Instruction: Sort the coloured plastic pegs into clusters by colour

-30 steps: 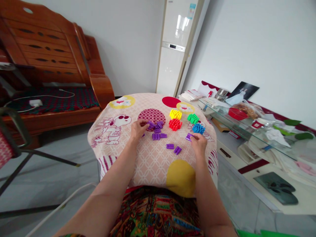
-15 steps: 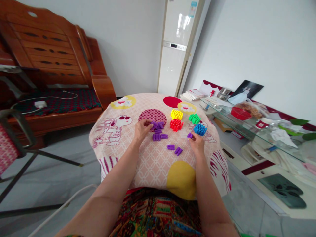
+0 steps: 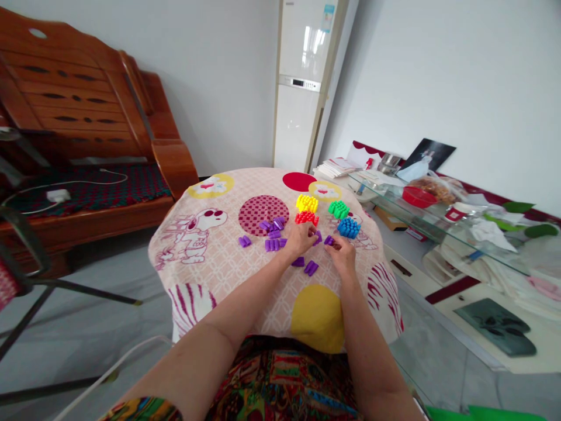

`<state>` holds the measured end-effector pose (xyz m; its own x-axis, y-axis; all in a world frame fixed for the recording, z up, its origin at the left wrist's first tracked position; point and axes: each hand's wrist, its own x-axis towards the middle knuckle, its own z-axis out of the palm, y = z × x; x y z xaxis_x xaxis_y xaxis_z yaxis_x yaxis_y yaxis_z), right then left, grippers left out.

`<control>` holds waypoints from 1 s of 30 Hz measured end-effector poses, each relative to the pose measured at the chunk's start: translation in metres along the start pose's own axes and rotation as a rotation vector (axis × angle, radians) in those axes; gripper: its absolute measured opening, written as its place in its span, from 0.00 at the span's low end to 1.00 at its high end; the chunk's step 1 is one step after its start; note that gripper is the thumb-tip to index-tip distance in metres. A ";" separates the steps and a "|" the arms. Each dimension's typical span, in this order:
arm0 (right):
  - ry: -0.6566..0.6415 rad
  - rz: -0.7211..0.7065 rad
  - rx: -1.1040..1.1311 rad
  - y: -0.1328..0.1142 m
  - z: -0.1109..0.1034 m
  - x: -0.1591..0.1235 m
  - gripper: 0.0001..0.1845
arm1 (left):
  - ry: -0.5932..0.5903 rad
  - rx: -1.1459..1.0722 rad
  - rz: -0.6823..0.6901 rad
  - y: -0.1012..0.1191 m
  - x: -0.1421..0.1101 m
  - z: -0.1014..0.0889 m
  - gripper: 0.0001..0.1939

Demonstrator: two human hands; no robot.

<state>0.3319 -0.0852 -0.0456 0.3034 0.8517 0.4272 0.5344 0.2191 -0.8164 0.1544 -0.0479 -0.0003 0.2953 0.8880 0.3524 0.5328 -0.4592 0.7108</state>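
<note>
My left hand [image 3: 302, 240] is closed in a pinch on a small purple plastic block [image 3: 318, 237], in front of the red block cluster [image 3: 307, 218]. Close by on the right, my right hand [image 3: 344, 255] grips another purple block [image 3: 328, 240] between thumb and fingers. The two blocks are near each other but look apart. Left of my hands lies a loose heap of purple blocks [image 3: 272, 225], with a further purple piece [image 3: 244, 241] off to its left. Nearer me rests a purple pair [image 3: 311, 268]; my left wrist partly covers the purple piece [image 3: 298, 261] beside it.
Yellow [image 3: 307, 203], green [image 3: 339, 209] and blue block clusters [image 3: 349, 228] stand farther back on the round cloth-covered table [image 3: 258, 275]. A glass-topped cabinet [image 3: 473, 237] with a red bowl [image 3: 419, 197] is on the right. On the left are a wooden bench [image 3: 83, 111] and a metal-legged chair [image 3: 39, 292].
My left hand has moved right, from the purple heap to beside my right hand, and now holds a purple block. The purple piece left of the heap has come into view. The camera has shifted slightly.
</note>
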 end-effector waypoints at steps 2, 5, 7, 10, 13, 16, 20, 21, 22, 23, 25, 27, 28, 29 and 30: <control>-0.009 -0.010 -0.010 0.000 -0.001 0.000 0.23 | -0.056 0.000 -0.013 0.000 0.002 0.008 0.13; -0.053 -0.023 0.008 0.002 -0.003 -0.001 0.23 | -0.169 -0.068 0.000 -0.007 0.000 0.015 0.24; -0.079 -0.014 0.030 0.005 -0.004 -0.001 0.23 | -0.233 -0.118 0.029 -0.012 -0.002 0.017 0.28; -0.089 0.023 0.054 0.007 -0.004 -0.001 0.23 | -0.249 -0.124 0.053 -0.015 -0.004 0.017 0.26; -0.083 0.048 0.062 0.003 -0.005 -0.002 0.23 | -0.240 -0.123 0.071 -0.011 -0.005 0.017 0.22; -0.072 0.041 0.054 -0.002 -0.006 -0.004 0.23 | -0.252 -0.159 0.076 -0.007 -0.005 0.021 0.20; -0.068 0.039 0.050 -0.002 -0.006 -0.004 0.23 | -0.245 -0.158 0.065 -0.003 -0.006 0.026 0.20; -0.064 0.045 0.051 0.000 -0.006 -0.004 0.23 | -0.239 -0.156 0.066 -0.004 -0.006 0.024 0.20; -0.054 0.051 0.054 0.002 -0.006 -0.003 0.24 | -0.226 -0.157 0.064 -0.005 -0.005 0.021 0.21; -0.035 0.059 0.059 0.004 -0.005 -0.003 0.24 | -0.205 -0.160 0.057 -0.006 -0.004 0.016 0.21; 0.012 0.079 0.067 0.008 -0.005 -0.002 0.24 | -0.139 -0.142 0.030 -0.011 -0.003 0.000 0.21; 0.045 0.097 0.073 0.011 -0.005 -0.001 0.22 | -0.069 -0.074 -0.006 -0.018 -0.002 -0.020 0.18; 0.051 0.103 0.073 0.012 -0.005 0.000 0.22 | -0.044 -0.022 -0.022 -0.021 -0.003 -0.031 0.16; 0.051 0.106 0.072 0.013 -0.005 0.000 0.21 | -0.036 0.025 -0.031 -0.024 -0.003 -0.040 0.14; 0.051 0.107 0.072 0.013 -0.005 0.000 0.21 | -0.056 0.061 -0.036 -0.027 -0.005 -0.048 0.13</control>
<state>0.3431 -0.0850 -0.0542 0.3961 0.8472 0.3542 0.4393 0.1638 -0.8833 0.1004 -0.0389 0.0086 0.3178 0.9021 0.2918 0.5905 -0.4291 0.6834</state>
